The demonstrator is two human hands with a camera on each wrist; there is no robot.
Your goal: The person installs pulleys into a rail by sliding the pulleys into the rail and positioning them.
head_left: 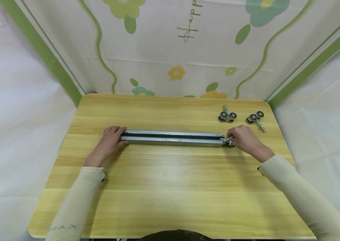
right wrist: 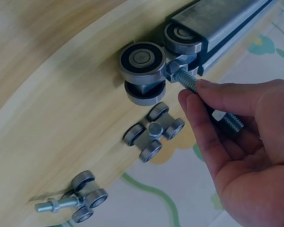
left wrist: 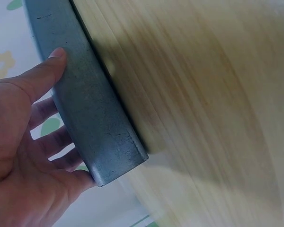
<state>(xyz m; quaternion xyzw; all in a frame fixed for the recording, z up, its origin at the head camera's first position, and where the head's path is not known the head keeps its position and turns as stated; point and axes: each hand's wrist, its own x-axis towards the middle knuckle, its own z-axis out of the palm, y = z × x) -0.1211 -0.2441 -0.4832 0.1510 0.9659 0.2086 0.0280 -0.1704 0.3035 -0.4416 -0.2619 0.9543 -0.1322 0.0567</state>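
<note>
Right wrist view shows the roller carriage (right wrist: 142, 64) at the mouth of the metal rail (right wrist: 217, 23), leading wheels right at the opening, the other pair outside. The right hand (right wrist: 248, 151) pinches its threaded bolt (right wrist: 184, 79) between thumb and fingers; the left hand (head_left: 109, 140) grips the rail's opposite end. Sliding it in smoothly likely calls for keeping the wheels level with the channel and the bolt in line with the slot, the rail braced against the push. Two more carriages, one (head_left: 225, 115) nearer the rail and one (head_left: 255, 117) farther right, lie beyond on the worktop (head_left: 170, 187).
</note>
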